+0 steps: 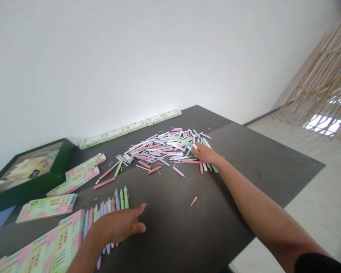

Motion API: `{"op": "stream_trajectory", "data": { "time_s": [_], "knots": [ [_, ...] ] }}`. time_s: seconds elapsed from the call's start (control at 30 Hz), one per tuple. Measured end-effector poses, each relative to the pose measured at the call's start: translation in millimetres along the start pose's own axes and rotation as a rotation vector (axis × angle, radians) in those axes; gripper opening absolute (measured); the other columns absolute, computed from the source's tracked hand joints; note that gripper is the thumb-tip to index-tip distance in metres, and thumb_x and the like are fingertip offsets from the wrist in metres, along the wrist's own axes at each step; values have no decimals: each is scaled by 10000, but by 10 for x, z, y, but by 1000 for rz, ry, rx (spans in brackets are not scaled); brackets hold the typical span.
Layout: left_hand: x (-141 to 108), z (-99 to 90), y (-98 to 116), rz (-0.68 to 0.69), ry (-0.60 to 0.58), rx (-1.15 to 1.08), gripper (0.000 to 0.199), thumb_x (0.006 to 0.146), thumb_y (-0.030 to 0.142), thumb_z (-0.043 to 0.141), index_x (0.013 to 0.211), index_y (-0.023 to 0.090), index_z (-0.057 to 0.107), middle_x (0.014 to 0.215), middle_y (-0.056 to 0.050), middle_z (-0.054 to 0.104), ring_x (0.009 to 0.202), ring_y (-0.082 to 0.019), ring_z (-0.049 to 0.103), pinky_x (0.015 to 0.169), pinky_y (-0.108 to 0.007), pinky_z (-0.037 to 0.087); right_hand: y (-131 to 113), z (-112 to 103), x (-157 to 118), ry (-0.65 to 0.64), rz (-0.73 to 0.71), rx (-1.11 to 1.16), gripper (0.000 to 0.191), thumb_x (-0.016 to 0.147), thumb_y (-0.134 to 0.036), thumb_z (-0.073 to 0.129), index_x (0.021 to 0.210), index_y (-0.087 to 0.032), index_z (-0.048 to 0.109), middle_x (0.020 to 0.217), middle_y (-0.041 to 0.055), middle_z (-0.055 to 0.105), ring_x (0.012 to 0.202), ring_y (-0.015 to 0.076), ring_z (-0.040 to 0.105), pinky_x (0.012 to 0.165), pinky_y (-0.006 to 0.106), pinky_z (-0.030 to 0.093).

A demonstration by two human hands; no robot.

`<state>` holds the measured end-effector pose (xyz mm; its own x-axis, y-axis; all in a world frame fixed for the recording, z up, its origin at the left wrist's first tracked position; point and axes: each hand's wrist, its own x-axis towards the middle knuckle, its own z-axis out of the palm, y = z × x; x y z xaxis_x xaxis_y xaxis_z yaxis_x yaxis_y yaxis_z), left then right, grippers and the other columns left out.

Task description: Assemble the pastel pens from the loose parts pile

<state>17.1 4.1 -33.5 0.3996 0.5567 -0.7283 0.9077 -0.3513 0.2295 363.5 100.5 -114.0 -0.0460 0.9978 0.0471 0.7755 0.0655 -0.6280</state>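
Note:
A wide heap of pastel pen parts [164, 146] lies on the dark table. My right hand [203, 152] reaches into the heap's right side, fingers pinched at a small white piece among the pens; exactly what is held is hard to make out. Closer to me, my left hand [123, 223] hovers over a row of assembled pens [121, 198], its thumb and forefinger apart and nothing between them. The hand hides part of that row. A small pink piece [194, 201] lies alone between the hands.
Printed pen packs [69, 239] lie at the near left, with more packs [52, 206] behind. A green box [59, 167] holding crumpled wrapping stands at the left. Flat light-green boxes [116, 133] line the wall. The table's right edge [289, 197] borders a pale floor.

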Motion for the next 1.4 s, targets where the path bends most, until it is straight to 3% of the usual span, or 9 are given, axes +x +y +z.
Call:
{"op": "stream_trajectory", "data": {
  "time_s": [0.13, 0.37, 0.5, 0.6, 0.73, 0.97, 1.2, 1.4],
  "knots": [
    [-15, -20, 33, -19, -12, 53, 665, 793, 418, 389, 1386, 130, 301, 927, -77, 671, 730, -222, 650, 610, -255, 459, 52, 20, 35, -7, 35, -192, 225, 828, -297, 437, 966, -141, 521, 944, 139, 622, 869, 244, 548, 752, 314, 373],
    [-18, 0, 9, -24, 31, 82, 619, 790, 398, 415, 1354, 145, 377, 1113, -109, 621, 1006, -262, 577, 721, -275, 453, 76, -124, 28, 80, 69, -353, 282, 886, -300, 332, 1005, -161, 547, 1075, 128, 600, 975, 231, 536, 787, 287, 362],
    [-7, 25, -15, -29, 10, 108, 604, 809, 396, 399, 1359, 150, 367, 1157, -114, 600, 1067, -268, 541, 768, -294, 449, 101, -242, 2, 154, 107, -396, 328, 907, -269, 261, 1056, -168, 536, 1076, 105, 603, 982, 216, 533, 785, 271, 366],
    [-14, 14, -13, -28, 5, 123, 603, 813, 386, 392, 1367, 152, 351, 1154, -120, 601, 1048, -269, 554, 793, -311, 442, 13, -182, -3, 179, 133, -434, 340, 907, -286, 260, 1106, -157, 503, 1050, 119, 610, 956, 233, 544, 754, 284, 377],
    [-66, -27, -22, -35, 6, 90, 601, 819, 388, 376, 1377, 167, 331, 1112, -125, 620, 825, -246, 643, 766, -327, 451, -271, 80, 63, 99, 61, -476, 282, 874, -295, 365, 1092, -189, 509, 1018, 108, 624, 911, 234, 570, 737, 292, 387],
    [-175, -23, -59, -44, 40, 48, 610, 800, 365, 388, 1376, 169, 334, 1051, -116, 643, 902, -272, 613, 755, -343, 448, -618, 399, 274, -80, -105, -549, 274, 852, -278, 409, 1084, -177, 513, 1071, 129, 605, 952, 247, 575, 746, 314, 416],
    [-253, 30, -60, -27, 66, 83, 604, 806, 360, 391, 1372, 157, 338, 1008, -126, 658, 912, -273, 599, 721, -329, 449, -632, 318, 372, -203, -156, -630, 287, 838, -224, 427, 1100, -155, 520, 1051, 151, 623, 968, 249, 582, 759, 327, 426],
    [-287, 109, -140, -42, 90, 67, 599, 798, 365, 412, 1369, 195, 347, 1097, -129, 626, 962, -282, 583, 761, -356, 441, -572, 209, 364, -249, -154, -685, 262, 830, -217, 429, 1010, -113, 589, 1006, 173, 643, 929, 250, 605, 753, 331, 441]
  ]
}}
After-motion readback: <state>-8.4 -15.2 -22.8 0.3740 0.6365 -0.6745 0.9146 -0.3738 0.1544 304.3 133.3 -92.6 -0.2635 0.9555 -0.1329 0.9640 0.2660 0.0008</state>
